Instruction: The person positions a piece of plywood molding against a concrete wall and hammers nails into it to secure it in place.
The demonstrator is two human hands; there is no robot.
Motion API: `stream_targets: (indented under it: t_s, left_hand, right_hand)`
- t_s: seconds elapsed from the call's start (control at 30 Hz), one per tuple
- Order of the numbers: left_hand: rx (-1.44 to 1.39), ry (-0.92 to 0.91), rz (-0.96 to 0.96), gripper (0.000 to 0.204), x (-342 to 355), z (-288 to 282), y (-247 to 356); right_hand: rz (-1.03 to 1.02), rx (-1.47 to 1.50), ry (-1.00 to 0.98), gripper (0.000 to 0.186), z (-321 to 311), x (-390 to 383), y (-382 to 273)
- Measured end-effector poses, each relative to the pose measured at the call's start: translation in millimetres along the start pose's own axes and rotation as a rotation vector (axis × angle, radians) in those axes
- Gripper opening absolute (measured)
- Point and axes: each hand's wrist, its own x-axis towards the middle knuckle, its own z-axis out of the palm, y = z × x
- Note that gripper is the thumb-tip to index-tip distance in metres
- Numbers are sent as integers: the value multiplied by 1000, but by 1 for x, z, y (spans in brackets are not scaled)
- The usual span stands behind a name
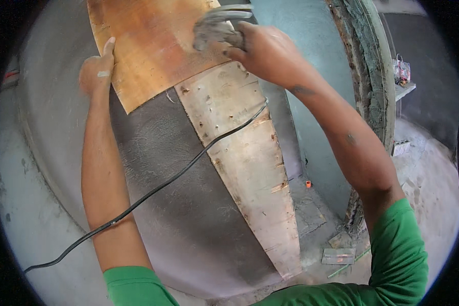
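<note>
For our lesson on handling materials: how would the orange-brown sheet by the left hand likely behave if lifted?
The orange-brown sheet is probably fairly stiff, though perhaps bendable, as its lower edge runs nearly straight. It seems light for its size, since that edge looks thin. Its smooth, faintly shiny face may be somewhat slippery.

Mottled orange board (143,48), pale speckled panel (255,173), black cable (158,189)

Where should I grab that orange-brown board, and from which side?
I'd probably take the orange-brown board by its left edge, coming from the left, thumb on its face. That edge is fairly straight and lies away from the pale panel; the left hand holds it there.
</note>
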Motion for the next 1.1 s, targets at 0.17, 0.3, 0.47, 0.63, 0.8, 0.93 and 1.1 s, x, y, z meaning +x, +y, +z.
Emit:
stream_targets:
  t_s: [0.17, 0.3, 0.47, 0.63, 0.8, 0.93, 1.1]
  left_hand:
    - [13, 30, 84, 85, 0, 9, 0]
    - [36, 286, 153, 81, 6, 27, -7]
    - [-40, 367, 138, 81, 2, 33, 0]
    - [-60, 295, 46, 79, 11, 29, 2]
    - [-249, 6, 24, 74, 21, 21, -4]
    - [-553, -117, 52, 64, 56, 20, -46]
    - [-609, -341, 1, 55, 17, 13, -51]
  right_hand:
    - [-84, -91, -29, 19, 28, 16, -19]
    - [-53, -127, -89, 20, 49, 20, -19]
    - [50, -94, -61, 40, 61, 22, -10]
    - [91, -43, -37, 35, 66, 21, -9]
    - [130, -48, -17, 36, 76, 21, 2]
    - [184, 58, -81, 37, 73, 25, -8]
    - [247, 87, -63, 40, 75, 21, 2]
